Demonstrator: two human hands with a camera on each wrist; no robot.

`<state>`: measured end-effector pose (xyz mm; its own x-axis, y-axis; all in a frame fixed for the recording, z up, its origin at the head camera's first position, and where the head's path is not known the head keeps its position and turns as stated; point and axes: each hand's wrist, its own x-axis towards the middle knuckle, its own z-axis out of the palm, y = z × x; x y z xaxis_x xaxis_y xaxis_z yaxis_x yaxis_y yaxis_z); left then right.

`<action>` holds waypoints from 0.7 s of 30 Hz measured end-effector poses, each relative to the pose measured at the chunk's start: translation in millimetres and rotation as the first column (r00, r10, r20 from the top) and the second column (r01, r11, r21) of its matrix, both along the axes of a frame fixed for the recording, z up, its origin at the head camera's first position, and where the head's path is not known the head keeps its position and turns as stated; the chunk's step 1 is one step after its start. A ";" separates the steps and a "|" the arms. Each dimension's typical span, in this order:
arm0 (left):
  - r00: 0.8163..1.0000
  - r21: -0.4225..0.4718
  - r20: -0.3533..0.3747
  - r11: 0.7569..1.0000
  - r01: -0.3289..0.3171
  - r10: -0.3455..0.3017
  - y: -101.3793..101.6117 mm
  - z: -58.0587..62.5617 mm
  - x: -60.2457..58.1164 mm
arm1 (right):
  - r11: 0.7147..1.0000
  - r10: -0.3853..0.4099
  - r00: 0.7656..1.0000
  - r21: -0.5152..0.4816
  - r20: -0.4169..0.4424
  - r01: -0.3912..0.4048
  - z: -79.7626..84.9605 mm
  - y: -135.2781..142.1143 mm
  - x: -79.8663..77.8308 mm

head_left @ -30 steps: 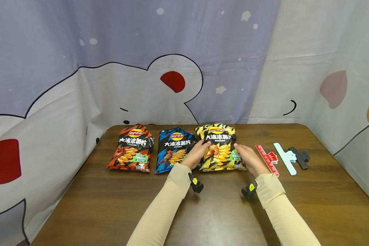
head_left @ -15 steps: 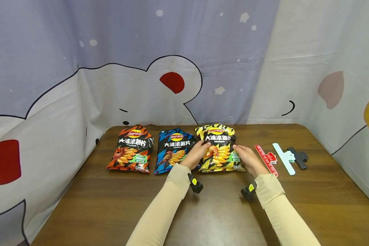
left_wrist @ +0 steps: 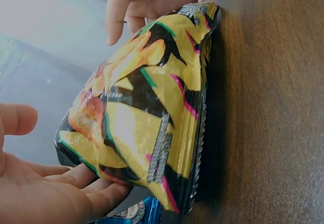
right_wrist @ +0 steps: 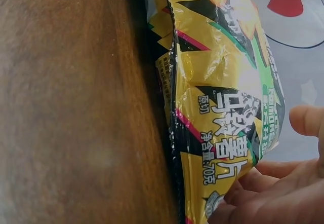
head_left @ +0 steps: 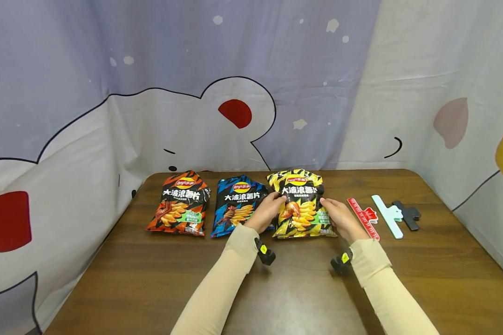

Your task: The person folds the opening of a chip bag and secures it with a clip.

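Note:
A yellow-and-black bag of potato chips (head_left: 299, 204) lies face up at the back of the table between my hands. My left hand (head_left: 268, 211) is at its left side; in the left wrist view the fingers (left_wrist: 83, 178) reach under the bag's edge while the thumb stands away from it. At the opposite side is my right hand (head_left: 339, 216), fingertips tucked at the bag's edge and thumb apart in the right wrist view. A blue chip bag (head_left: 236, 207), partly hidden by my left hand, lies just left of the yellow one.
An orange-red chip bag (head_left: 180, 204) lies farther left on the brown wooden table (head_left: 151, 279). To the right of my right hand are a red clip with a ruler-like edge (head_left: 363, 218), a mint clip (head_left: 387, 216) and a black clip (head_left: 408, 215). A printed curtain hangs behind.
The yellow chip bag has shifted slightly toward me and to the right between my hands. Both hands stay at its sides. The other bags and the clips stay put.

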<state>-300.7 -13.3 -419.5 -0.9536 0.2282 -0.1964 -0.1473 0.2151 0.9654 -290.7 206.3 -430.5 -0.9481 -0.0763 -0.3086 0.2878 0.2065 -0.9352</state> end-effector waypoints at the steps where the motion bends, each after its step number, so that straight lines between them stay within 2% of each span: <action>1: 1.000 0.001 -0.002 1.000 -0.001 0.001 -0.3 0.0 0.2 | 1.000 0.001 1.000 -0.001 -0.002 -0.001 -0.1 0.5 0.3; 12: 1.000 0.003 -0.003 1.000 0.030 -0.030 -5.5 0.4 4.2 | 1.000 0.000 1.000 0.012 -0.016 0.000 0.8 -0.4 5.8; 21: 0.998 -0.070 -0.040 0.996 0.049 -0.052 -6.5 5.7 13.5 | 0.999 -0.014 0.999 0.036 -0.035 0.015 4.4 -1.4 13.0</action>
<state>-287.1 -19.7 -413.9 -0.9490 0.2633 -0.1734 -0.0942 0.2878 0.9530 -277.7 205.0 -426.1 -0.9592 -0.0520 -0.2780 0.2587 0.2361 -0.9366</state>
